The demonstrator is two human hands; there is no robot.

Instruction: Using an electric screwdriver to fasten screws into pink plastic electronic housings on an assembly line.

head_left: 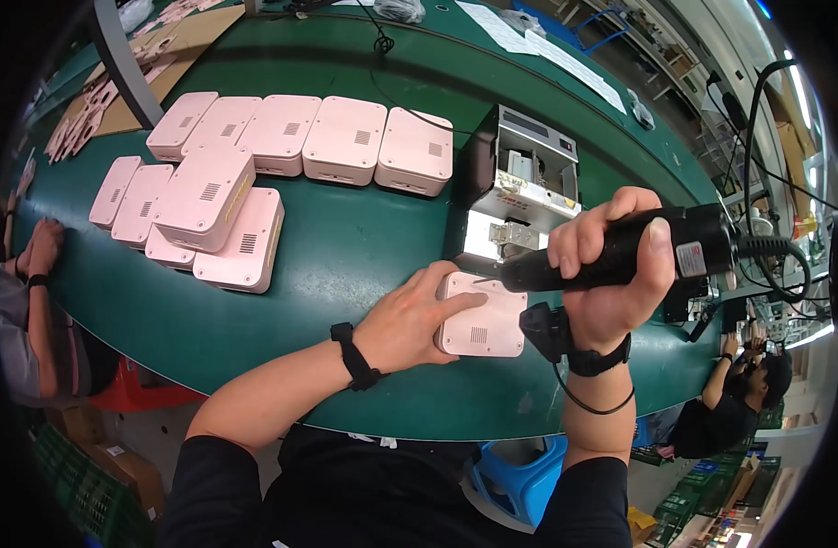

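Wrapped around a black corded electric screwdriver [633, 251], my right hand [611, 265] holds it nearly level, its nose pointing left. The tip reaches the upper edge of a pale pink plastic box [480, 331] lying on the green bench. My left hand [405, 315] grips that box from its left side, thumb on top and fingers along the edge. Screw holes sit at the box's corners, with a slotted vent near its front. Just behind stands a black-framed screw feeder [519, 196] with an open top. Whether a screw is on the tip cannot be made out.
Several similar pink boxes [344, 142] stand in rows at the back left, some stacked. A grey post [126, 64] rises near cardboard with pink parts [94, 110]. Co-workers sit at far left and far right. A blue stool [524, 475] is below the green bench [346, 247].
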